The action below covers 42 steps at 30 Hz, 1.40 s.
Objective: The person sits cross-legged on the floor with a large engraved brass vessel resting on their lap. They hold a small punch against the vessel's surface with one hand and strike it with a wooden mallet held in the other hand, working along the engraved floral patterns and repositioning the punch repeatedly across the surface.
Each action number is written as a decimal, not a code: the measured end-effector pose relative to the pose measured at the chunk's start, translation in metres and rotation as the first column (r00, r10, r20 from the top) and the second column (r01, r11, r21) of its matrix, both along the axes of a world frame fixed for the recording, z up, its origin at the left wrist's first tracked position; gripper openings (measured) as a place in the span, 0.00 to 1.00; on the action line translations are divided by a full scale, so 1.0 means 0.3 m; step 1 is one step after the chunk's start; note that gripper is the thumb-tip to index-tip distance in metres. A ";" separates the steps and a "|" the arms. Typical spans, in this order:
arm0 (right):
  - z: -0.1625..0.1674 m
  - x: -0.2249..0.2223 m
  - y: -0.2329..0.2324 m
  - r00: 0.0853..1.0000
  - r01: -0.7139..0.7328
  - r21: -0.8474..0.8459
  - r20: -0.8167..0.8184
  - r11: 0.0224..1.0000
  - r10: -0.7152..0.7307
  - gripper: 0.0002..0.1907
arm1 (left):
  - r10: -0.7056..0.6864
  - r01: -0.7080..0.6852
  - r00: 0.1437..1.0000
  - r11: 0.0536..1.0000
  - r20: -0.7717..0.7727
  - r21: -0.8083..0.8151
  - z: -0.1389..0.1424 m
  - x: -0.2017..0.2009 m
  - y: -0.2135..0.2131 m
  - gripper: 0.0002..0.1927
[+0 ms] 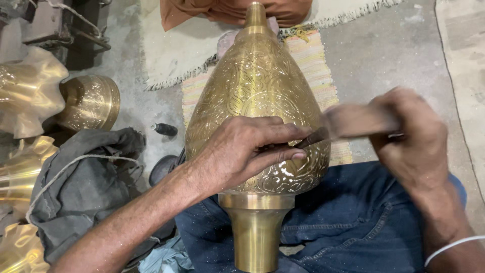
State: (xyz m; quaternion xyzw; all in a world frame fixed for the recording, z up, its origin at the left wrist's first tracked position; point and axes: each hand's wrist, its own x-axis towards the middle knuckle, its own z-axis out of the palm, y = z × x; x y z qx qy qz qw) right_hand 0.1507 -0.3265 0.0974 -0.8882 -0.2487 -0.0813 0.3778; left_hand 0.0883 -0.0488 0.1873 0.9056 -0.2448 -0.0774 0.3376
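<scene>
Head view looks down on a large engraved brass vessel (255,101) lying across my lap, its plain neck toward me and its tip pointing away. My left hand (242,151) rests on the vessel's belly, fingers (283,132) pinched together on a thin dark chisel (310,138) whose tip touches the engraved brass. My right hand (409,136), just right of the vessel, has its fingers wrapped around a blurred wooden mallet (358,120). Left of the vessel lie a grey cloth (86,187) and a smaller brass bowl (91,102).

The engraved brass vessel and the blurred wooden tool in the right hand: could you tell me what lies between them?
In the head view, a thin dark chisel bridges the engraved brass vessel and wooden tool, pinched by the left hand's fingers. The right hand grips the tool.
</scene>
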 end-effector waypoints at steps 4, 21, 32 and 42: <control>-0.003 -0.005 0.003 0.998 -0.063 0.099 0.024 0.993 0.061 0.07 | 0.021 -0.021 1.000 1.000 -0.001 0.005 0.009 -0.003 -0.001 0.21; 0.040 -0.020 -0.003 0.984 -0.003 -0.198 -0.178 0.980 -0.033 0.13 | 0.076 -0.034 0.966 0.985 0.246 -0.172 -0.030 -0.056 0.007 0.12; 0.053 0.057 0.058 0.988 -0.143 -0.355 -0.101 0.924 0.114 0.17 | 0.851 -0.622 0.525 0.377 -0.009 -0.686 -0.190 -0.261 -0.158 0.16; 0.338 0.107 0.169 0.643 0.215 -0.692 0.632 0.689 0.433 0.12 | 0.916 -0.694 0.386 0.368 0.111 -0.618 -0.240 -0.271 -0.210 0.12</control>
